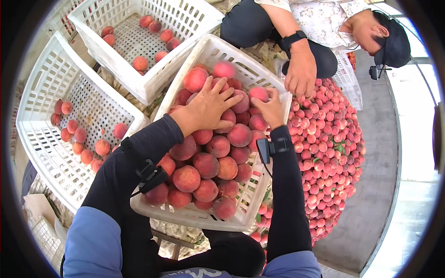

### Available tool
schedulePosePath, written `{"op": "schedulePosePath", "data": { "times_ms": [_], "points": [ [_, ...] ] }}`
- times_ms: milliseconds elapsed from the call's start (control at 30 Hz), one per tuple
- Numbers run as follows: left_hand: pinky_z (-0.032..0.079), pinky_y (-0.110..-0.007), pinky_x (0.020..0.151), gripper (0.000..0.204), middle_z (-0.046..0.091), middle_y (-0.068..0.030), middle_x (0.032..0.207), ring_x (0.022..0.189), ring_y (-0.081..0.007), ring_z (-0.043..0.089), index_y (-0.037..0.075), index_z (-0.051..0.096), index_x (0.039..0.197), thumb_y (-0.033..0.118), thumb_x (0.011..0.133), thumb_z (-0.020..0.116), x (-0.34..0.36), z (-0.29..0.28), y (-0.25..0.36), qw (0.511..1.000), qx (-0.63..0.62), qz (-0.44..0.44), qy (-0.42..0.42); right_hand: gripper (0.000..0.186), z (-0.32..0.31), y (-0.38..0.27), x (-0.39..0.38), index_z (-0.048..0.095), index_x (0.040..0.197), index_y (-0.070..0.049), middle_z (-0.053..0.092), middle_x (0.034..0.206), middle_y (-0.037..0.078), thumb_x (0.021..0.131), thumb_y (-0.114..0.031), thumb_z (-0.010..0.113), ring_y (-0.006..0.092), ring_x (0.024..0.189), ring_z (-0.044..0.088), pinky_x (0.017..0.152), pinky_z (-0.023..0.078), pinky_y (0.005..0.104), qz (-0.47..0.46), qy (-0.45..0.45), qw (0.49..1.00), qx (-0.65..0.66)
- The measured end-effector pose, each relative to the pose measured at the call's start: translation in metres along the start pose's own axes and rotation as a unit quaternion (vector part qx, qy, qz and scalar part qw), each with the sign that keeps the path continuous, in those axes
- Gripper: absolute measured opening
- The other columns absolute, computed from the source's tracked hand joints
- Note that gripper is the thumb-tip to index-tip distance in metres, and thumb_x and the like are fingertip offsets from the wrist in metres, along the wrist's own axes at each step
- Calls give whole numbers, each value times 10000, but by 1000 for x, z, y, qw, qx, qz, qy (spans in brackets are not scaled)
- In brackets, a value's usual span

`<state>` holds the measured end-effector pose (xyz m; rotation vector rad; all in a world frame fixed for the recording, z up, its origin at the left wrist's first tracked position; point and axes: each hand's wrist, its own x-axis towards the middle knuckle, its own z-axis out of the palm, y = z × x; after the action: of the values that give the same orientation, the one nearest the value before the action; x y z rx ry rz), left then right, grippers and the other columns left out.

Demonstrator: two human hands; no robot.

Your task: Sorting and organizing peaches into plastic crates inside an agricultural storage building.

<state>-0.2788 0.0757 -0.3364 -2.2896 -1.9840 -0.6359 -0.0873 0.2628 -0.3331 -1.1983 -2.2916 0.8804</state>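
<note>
A white plastic crate [160,211] stands before me, heaped with red and yellow-red peaches [206,165]. My left hand [204,109] lies palm down on top of the heap, its fingers spread across several fruits. At the crate's right edge, my right hand [273,111] grips a pinkish-red peach [257,94] between thumb and fingers. Part of the slotted crate wall shows at the lower right, beside my right forearm. Black sleeves cover both my forearms, and small dark devices are strapped near the wrists.
Two white crates, one at the left [34,99] and one at the upper left [153,69], hold a few peaches each. A large pile of peaches [324,153] spreads to the right. Beyond the crate, a co-worker's hand [301,74] reaches down at the pile's far edge.
</note>
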Motion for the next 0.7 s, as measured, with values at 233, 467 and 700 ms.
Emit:
{"op": "schedulePosePath", "data": {
  "times_ms": [233, 467, 700],
  "points": [
    [251, -618, 1128, 861, 512, -135, 1397, 1364, -401, 363, 144, 414, 1478, 570, 774, 669, 1, -2, 1, 1000, 7, 4, -12, 583, -29, -27, -50, 521, 1250, -35, 608, 1183, 145, 783, -278, 772, 269, 1092, 600, 942, 476, 371, -75, -121, 988, -55],
    [253, -612, 1127, 875, 498, -133, 1411, 1363, -395, 359, 143, 407, 1481, 561, 764, 684, -1, 0, 1, 1000, 1, -6, -7, 551, 0, -25, -53, 500, 1298, -10, 593, 1244, 224, 871, -335, 625, 408, 1143, 569, 971, 445, 493, -144, -148, 956, -209],
    [253, -615, 1125, 895, 475, -128, 1439, 1371, -399, 349, 138, 402, 1483, 574, 753, 680, -1, -1, 3, 1000, 15, -3, -3, 680, 30, -32, -56, 412, 1402, 3, 555, 1278, 211, 815, -267, 624, 395, 1137, 576, 998, 427, 514, -111, -69, 945, -301]
  ]
}}
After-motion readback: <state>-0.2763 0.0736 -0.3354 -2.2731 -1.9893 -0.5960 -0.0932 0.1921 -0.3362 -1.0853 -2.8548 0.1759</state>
